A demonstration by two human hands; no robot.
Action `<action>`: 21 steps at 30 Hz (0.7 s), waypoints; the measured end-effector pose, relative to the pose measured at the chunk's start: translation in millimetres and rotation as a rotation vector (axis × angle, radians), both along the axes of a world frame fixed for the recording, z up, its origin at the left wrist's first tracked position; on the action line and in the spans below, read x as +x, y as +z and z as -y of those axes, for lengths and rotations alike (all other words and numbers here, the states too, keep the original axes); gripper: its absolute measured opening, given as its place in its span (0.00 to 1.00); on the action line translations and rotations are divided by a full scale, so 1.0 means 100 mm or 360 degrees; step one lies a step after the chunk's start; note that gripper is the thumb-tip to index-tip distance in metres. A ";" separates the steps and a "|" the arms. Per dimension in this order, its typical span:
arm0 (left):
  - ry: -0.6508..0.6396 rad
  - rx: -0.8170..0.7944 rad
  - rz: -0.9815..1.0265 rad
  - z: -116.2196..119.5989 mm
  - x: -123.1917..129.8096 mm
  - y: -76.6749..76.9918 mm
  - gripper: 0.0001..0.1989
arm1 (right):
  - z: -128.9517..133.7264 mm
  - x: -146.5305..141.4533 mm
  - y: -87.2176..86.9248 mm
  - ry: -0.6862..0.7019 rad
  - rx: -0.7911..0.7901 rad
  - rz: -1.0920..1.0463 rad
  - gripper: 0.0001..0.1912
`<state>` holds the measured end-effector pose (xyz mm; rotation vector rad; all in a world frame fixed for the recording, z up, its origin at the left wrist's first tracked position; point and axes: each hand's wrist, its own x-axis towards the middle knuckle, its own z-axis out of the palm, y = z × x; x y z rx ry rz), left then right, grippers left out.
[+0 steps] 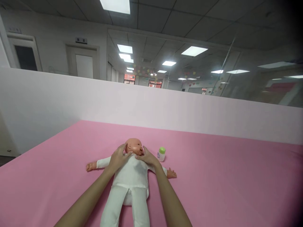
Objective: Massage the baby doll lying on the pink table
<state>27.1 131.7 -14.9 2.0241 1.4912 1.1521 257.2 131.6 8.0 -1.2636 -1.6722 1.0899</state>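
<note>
A baby doll (129,183) in a white suit lies on its back on the pink surface (224,176), arms spread, bald head (133,146) turned to the right. My left hand (119,156) rests on its left shoulder and neck, fingers reaching up to the side of the head. On the other side, my right hand (148,157) lies flat on the doll's upper chest, fingertips under the chin. Neither hand grips anything. A small white bottle with a green cap (161,154) stands just right of my right hand.
A white partition wall (165,107) borders the pink surface at the back and left. Beyond it are office rooms with glass walls, doors and ceiling lights. The pink surface stretches wide to the right and left of the doll.
</note>
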 end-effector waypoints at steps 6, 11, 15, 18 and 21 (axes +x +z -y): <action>-0.0083 0.0001 -0.0011 -0.09 0.00 0.05 0.38 | -0.03 -0.10 0.03 0.0078 0.0055 -0.0117 0.35; -0.0224 -0.0128 -0.0008 -0.08 -0.05 0.09 0.41 | 0.00 -0.24 0.12 -0.0145 0.0143 0.0171 0.29; -0.0284 -0.0239 0.0145 -0.16 -0.08 -0.01 0.44 | 0.04 -0.37 0.17 -0.0220 0.0300 0.0363 0.23; -0.0303 -0.0273 0.0233 -0.20 -0.10 -0.09 0.45 | 0.07 -0.46 0.18 -0.0282 0.0376 0.0533 0.19; -0.0283 -0.0295 0.0279 -0.20 -0.10 -0.11 0.45 | 0.08 -0.53 0.17 -0.0359 0.0409 0.0722 0.13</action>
